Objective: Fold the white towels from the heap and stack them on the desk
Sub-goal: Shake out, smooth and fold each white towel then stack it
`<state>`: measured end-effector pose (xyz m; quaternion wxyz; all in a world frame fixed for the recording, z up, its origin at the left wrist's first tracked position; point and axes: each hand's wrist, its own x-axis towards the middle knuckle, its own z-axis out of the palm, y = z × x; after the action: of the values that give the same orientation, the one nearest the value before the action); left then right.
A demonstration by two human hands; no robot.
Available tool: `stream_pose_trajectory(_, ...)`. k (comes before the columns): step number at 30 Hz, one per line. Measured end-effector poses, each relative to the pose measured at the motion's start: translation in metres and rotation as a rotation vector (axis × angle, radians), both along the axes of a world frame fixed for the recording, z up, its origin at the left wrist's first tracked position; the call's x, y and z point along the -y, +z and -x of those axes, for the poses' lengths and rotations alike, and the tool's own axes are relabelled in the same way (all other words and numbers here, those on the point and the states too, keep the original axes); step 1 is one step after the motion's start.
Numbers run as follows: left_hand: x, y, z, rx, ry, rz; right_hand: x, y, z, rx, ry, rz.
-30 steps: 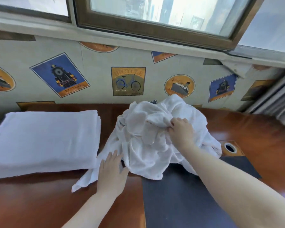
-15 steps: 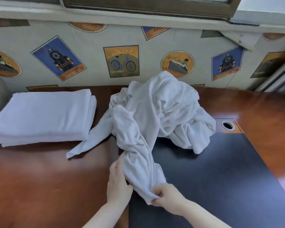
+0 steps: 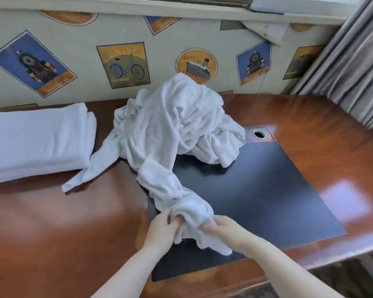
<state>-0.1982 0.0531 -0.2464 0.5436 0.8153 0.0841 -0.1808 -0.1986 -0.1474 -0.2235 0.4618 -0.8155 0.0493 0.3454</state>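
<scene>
Now both hands' fingers bunched on the towel (image 3: 170, 190), left hand (image 3: 162, 230), right hand (image 3: 224, 230), pulled nearer from heap (image 3: 181, 121)

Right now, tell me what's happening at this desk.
A person is pulling one towel out of the heap. Both hands grip its near end: left hand, right hand. The rest of it trails back into the heap by the wall. A stack of folded towels sits on the desk to the left. This towel is not yet folded.

poster-print wall (image 3: 84, 61), grey curtain (image 3: 353, 67), glossy wooden desk (image 3: 321, 134).
</scene>
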Motion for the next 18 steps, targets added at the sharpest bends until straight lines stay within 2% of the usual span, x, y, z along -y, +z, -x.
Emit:
stream_pose_trajectory(2, 0.009, 0.019, -0.009, 0.033, 0.069, 0.056, 0.016, 0.018, -0.014, 0.223, -0.269, -0.043)
stream_pose_trajectory(4, 0.021, 0.042, -0.020, 0.034, 0.121, 0.158, 0.032, 0.036, -0.029, 0.485, -0.472, 0.026)
stream_pose_trajectory(6, 0.041, 0.064, -0.028, 0.027, 0.158, 0.247, 0.044, 0.055, -0.035, 0.730, -0.592, 0.108)
stream_pose_trajectory(8, 0.067, 0.084, -0.031, -0.008, 0.239, 0.368, 0.054, 0.071, -0.029, 0.887, -0.601, 0.029)
stream_pose_trajectory(9, 0.081, 0.092, -0.031, -0.044, 0.266, 0.435, 0.058, 0.077, -0.023, 0.886, -0.529, -0.068)
stream_pose_trajectory(11, 0.111, 0.108, -0.030, -0.104, 0.254, 0.532, 0.064, 0.086, -0.008, 0.709, -0.247, -0.223)
stream_pose_trajectory(13, 0.139, 0.126, -0.029, -0.134, 0.177, 0.584, 0.077, 0.084, 0.002, 0.563, -0.046, -0.271)
stream_pose_trajectory(15, 0.158, 0.148, -0.029, -0.116, 0.038, 0.542, 0.096, 0.084, 0.000, 0.592, -0.068, -0.277)
stream_pose_trajectory(18, 0.164, 0.184, -0.028, -0.039, -0.168, 0.335, 0.125, 0.103, -0.011, 0.669, -0.052, -0.297)
